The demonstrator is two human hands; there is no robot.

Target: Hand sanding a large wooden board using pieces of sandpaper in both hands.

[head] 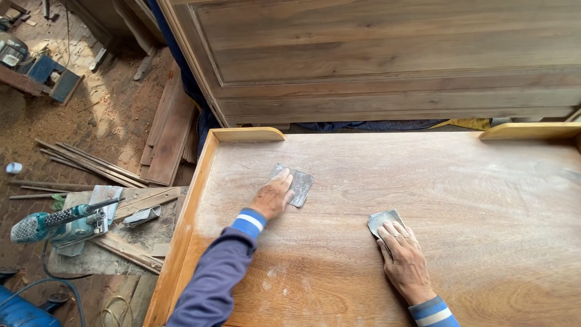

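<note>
Sawdust covers the workshop floor (103,115) beside our wooden tabletop (472,200). Our left hand (271,198) lies flat, fingers spread, pressing a grey sandpaper sheet (298,184) near the tabletop's far left corner. Our right hand (404,260) presses another sandpaper piece (382,219) nearer the middle, palm down, not clenched. Off the left edge lies a teal jigsaw (57,224).

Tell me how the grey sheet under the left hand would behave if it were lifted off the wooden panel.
The grey sheet looks thin and lies flat under the left hand, so it would probably flop and bend. It is likely very light for its size. On the dusty wooden panel it may slide easily when pushed.
</note>
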